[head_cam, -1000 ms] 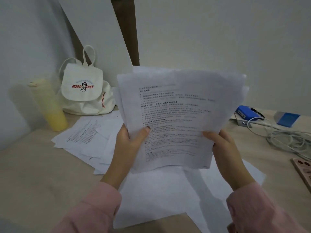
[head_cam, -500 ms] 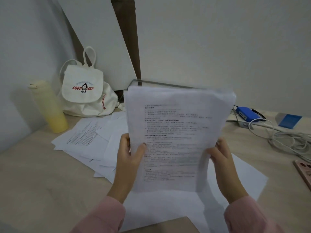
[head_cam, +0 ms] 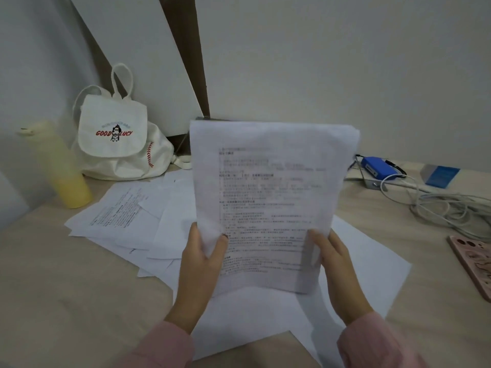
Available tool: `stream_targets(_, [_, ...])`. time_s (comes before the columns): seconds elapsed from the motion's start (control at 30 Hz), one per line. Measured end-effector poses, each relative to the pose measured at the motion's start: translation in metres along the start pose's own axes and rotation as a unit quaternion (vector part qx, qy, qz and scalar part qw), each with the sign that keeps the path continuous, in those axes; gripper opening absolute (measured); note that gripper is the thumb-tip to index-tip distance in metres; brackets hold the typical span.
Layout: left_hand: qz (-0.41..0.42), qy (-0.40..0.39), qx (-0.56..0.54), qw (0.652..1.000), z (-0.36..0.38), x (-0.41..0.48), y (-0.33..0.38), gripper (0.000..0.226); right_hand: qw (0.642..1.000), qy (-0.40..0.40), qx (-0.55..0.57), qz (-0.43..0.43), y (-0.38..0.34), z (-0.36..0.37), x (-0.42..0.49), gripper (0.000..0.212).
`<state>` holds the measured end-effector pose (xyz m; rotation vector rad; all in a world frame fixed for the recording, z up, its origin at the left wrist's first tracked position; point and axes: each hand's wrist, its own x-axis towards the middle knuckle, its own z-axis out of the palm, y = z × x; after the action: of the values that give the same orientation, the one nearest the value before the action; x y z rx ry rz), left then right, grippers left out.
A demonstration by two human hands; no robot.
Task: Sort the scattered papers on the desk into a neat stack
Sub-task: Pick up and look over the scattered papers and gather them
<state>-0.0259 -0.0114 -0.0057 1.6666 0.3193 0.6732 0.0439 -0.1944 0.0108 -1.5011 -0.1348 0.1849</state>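
Observation:
I hold a sheaf of printed white papers (head_cam: 271,197) upright over the desk, its edges nearly squared. My left hand (head_cam: 199,264) grips its lower left edge, thumb on the front page. My right hand (head_cam: 334,264) grips the lower right edge, fingers behind. Several loose sheets (head_cam: 125,216) lie fanned out on the desk to the left. More blank sheets (head_cam: 366,264) lie flat beneath the sheaf, reaching toward me and to the right.
A white drawstring bag (head_cam: 117,139) and a yellow bottle (head_cam: 63,171) stand at the back left. A blue device (head_cam: 377,167), a blue card (head_cam: 441,176) and tangled white cables (head_cam: 446,205) fill the right; a pink phone case (head_cam: 475,264) lies at the right edge. The beige desk (head_cam: 66,288) runs to the wall.
The sheaf turned from a loose, skewed spread into an upright, tighter bundle and dropped lower. Both hands came closer together along its bottom edges.

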Motion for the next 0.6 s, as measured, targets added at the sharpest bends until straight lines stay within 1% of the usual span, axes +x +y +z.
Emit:
stream_targets(0.1, [-0.007, -0.006, 0.008, 1.000, 0.009, 0.001, 0.012, 0.015, 0.999, 0.026, -0.041, -0.014, -0.009, -0.014, 0.000, 0.020])
stream_targets(0.17, [-0.041, -0.030, -0.006, 0.999, 0.021, 0.000, 0.021, 0.015, 0.995, 0.063, -0.069, -0.018, -0.014, -0.029, 0.000, 0.016])
stream_targets(0.27, [-0.106, -0.096, -0.030, 0.989, 0.049, -0.007, 0.026, 0.018, 0.987, 0.127, -0.092, -0.020, -0.014, -0.061, -0.003, 0.015])
stream_targets(0.37, [-0.136, -0.177, -0.029, 0.974, 0.083, -0.020, 0.024, 0.026, 0.974, 0.191, -0.123, 0.001, -0.005, -0.100, -0.013, 0.017])
stream_targets(0.53, [-0.199, -0.298, -0.036, 0.933, 0.133, -0.045, 0.012, 0.041, 0.951, 0.245, -0.175, 0.069, 0.017, -0.157, -0.031, 0.014])
stream_targets(0.6, [-0.216, -0.333, -0.023, 0.918, 0.147, -0.052, 0.005, 0.046, 0.940, 0.262, -0.199, 0.086, 0.027, -0.174, -0.032, 0.018])
